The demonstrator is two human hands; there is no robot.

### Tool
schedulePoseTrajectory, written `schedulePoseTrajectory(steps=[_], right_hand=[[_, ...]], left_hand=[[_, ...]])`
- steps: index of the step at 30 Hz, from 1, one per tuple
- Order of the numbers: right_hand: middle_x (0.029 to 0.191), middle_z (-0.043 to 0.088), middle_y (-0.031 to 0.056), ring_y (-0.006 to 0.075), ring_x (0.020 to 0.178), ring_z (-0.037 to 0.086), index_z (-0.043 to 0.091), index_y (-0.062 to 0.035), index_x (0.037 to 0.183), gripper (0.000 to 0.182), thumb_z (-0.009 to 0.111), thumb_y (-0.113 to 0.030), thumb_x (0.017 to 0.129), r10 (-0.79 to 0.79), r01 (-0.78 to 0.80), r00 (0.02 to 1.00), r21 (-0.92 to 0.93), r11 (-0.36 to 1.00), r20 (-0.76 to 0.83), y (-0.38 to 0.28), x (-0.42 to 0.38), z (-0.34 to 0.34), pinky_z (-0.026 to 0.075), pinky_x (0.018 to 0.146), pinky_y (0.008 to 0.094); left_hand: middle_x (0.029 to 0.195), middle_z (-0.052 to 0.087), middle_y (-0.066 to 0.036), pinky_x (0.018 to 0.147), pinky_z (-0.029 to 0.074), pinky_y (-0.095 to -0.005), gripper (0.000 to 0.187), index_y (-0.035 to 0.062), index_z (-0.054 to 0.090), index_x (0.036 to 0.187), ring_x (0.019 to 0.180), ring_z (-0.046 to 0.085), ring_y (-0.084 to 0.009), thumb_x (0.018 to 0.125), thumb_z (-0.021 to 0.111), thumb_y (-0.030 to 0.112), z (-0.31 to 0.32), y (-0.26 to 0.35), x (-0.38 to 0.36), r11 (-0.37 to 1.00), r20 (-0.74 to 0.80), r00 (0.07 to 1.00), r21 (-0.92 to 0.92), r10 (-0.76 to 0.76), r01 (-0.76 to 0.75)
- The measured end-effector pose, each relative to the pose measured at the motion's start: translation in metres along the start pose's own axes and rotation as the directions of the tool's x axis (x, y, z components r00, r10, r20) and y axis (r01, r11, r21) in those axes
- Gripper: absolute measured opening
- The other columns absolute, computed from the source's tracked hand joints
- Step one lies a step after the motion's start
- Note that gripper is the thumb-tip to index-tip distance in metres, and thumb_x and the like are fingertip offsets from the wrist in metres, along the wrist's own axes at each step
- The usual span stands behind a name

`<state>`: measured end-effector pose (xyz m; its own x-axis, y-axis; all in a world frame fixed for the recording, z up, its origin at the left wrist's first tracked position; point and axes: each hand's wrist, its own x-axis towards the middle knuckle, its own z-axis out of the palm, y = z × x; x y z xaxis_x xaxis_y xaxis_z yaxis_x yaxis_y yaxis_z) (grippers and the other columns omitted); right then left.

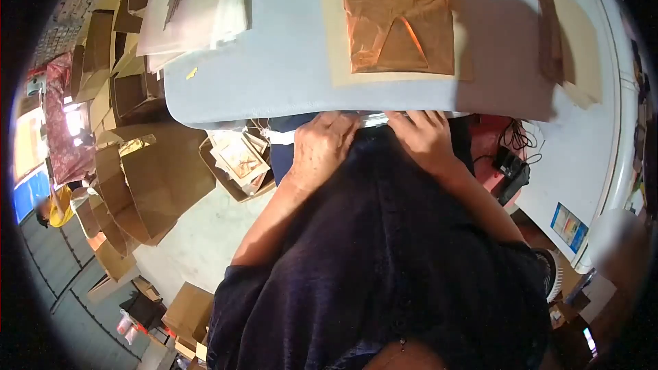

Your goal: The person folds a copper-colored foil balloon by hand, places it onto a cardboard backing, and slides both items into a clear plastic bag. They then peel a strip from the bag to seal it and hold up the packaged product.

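Observation:
Both hands are at the near edge of the grey table (274,82), by a strip of clear, shiny material (373,119) just under that edge. My left hand (325,147) has its fingers curled together at the strip's left end; what they hold is hidden. My right hand (426,138) is at the strip's right end, its fingers bent and their tips hidden at the table edge. Beyond the hands, an orange-brown folded wrapper (404,10) with a triangular flap lies on a beige sheet (336,41).
A stack of translucent bags (195,7) sits at the table's upper left, near a small yellow scrap (192,73). Brown sheets (576,41) lie at right. Cardboard boxes (164,185) stand at left; a black adapter (508,164) with cables is at right. A person in yellow (62,205) is far left.

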<state>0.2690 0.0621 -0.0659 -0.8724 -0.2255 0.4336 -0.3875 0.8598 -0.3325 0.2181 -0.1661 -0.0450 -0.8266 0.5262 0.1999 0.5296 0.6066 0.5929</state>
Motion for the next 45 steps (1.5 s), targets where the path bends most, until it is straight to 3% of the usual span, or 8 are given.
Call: schedulePoseTrajectory(steps=[8, 20, 23, 27, 37, 41, 44, 45], right_hand=[[0.099, 0.07, 0.0044, 0.0244, 0.093, 0.069, 0.077, -0.011, 0.102, 0.019, 0.078, -0.009, 0.083, 0.048, -0.059, 0.996, 0.144, 0.988, 0.08, -0.003, 0.005, -0.001, 0.056, 0.081, 0.0388], [0.089, 0.069, 0.0129, 0.0317, 0.08, 0.068, 0.074, -0.0014, 0.101, 0.013, 0.074, -0.006, 0.089, 0.096, -0.17, 0.975, 0.391, 0.905, 0.201, -0.005, 0.004, -0.013, 0.056, 0.07, 0.0409], [0.087, 0.07, 0.0149, 0.0317, 0.078, 0.069, 0.073, 0.002, 0.098, 0.011, 0.073, -0.003, 0.088, -0.027, -0.022, 0.991, 0.361, 0.932, 0.13, -0.008, 0.014, -0.021, 0.055, 0.065, 0.0408], [0.083, 0.07, 0.0154, 0.0307, 0.074, 0.07, 0.073, 0.0035, 0.096, 0.01, 0.074, 0.0, 0.087, 0.143, -0.228, 0.968, 0.473, 0.851, 0.209, -0.013, 0.018, -0.03, 0.056, 0.064, 0.0397], [0.089, 0.071, 0.0177, 0.0384, 0.083, 0.071, 0.072, -0.0001, 0.101, 0.012, 0.073, -0.007, 0.092, 0.198, -0.286, 0.953, 0.463, 0.839, 0.23, -0.015, 0.02, -0.03, 0.057, 0.072, 0.0445], [0.096, 0.071, 0.0167, 0.0361, 0.091, 0.071, 0.072, -0.0015, 0.102, 0.013, 0.073, -0.01, 0.092, 0.082, -0.216, 0.954, 0.47, 0.856, 0.289, -0.02, 0.029, -0.043, 0.057, 0.078, 0.0448], [0.098, 0.071, 0.014, 0.0313, 0.091, 0.07, 0.073, -0.001, 0.105, 0.017, 0.074, -0.007, 0.09, 0.066, -0.247, 0.939, 0.527, 0.813, 0.338, -0.023, 0.033, -0.051, 0.056, 0.078, 0.0421], [0.098, 0.071, 0.0141, 0.0308, 0.089, 0.07, 0.073, -0.0001, 0.106, 0.018, 0.074, -0.004, 0.088, 0.057, -0.224, 0.952, 0.559, 0.798, 0.301, -0.024, 0.038, -0.056, 0.056, 0.077, 0.0411]], left_hand=[[0.089, 0.072, -0.011, 0.063, 0.058, -0.0389, 0.012, 0.0053, 0.077, 0.101, 0.07, 0.071, -0.0308, 0.092, 0.078, 0.012, -0.002, 0.004, 0.002, 1.0, -0.008, 1.0, -0.014, -0.018, 0.018], [0.088, 0.07, -0.011, 0.064, 0.058, -0.041, 0.012, 0.0049, 0.077, 0.099, 0.074, 0.071, -0.0334, 0.091, 0.079, 0.013, 0.005, 0.008, 0.005, 0.988, 0.084, 0.997, -0.154, 0.002, 0.011], [0.087, 0.07, -0.012, 0.065, 0.058, -0.0405, 0.012, 0.0041, 0.077, 0.099, 0.074, 0.071, -0.0327, 0.09, 0.079, 0.01, 0.001, 0.012, 0.007, 0.988, 0.095, 0.995, -0.15, -0.015, 0.029], [0.086, 0.07, -0.013, 0.063, 0.055, -0.0374, 0.012, 0.0022, 0.078, 0.1, 0.071, 0.069, -0.0301, 0.089, 0.078, 0.005, -0.002, 0.015, 0.009, 0.966, 0.084, 0.996, -0.25, -0.042, 0.062], [0.086, 0.072, -0.016, 0.063, 0.054, -0.0375, 0.012, -0.0003, 0.074, 0.1, 0.076, 0.073, -0.0324, 0.093, 0.076, 0.009, -0.016, 0.025, 0.013, 0.968, 0.063, 0.992, -0.221, -0.109, 0.121], [0.078, 0.068, -0.012, 0.063, 0.051, -0.0341, 0.022, -0.001, 0.07, 0.098, 0.071, 0.068, -0.0222, 0.102, 0.07, 0.02, -0.042, 0.033, 0.022, 0.867, 0.408, 0.867, -0.275, -0.286, 0.415], [0.073, 0.061, -0.005, 0.065, 0.048, -0.0295, 0.029, -0.0002, 0.067, 0.098, 0.071, 0.056, -0.0095, 0.106, 0.067, 0.027, -0.069, 0.038, 0.033, 0.746, 0.69, 0.702, -0.372, -0.175, 0.553], [0.073, 0.061, -0.009, 0.064, 0.047, -0.0331, 0.026, -0.002, 0.065, 0.095, 0.069, 0.054, -0.016, 0.103, 0.068, 0.022, -0.075, 0.043, 0.035, 0.757, 0.662, 0.745, -0.443, -0.086, 0.481]])
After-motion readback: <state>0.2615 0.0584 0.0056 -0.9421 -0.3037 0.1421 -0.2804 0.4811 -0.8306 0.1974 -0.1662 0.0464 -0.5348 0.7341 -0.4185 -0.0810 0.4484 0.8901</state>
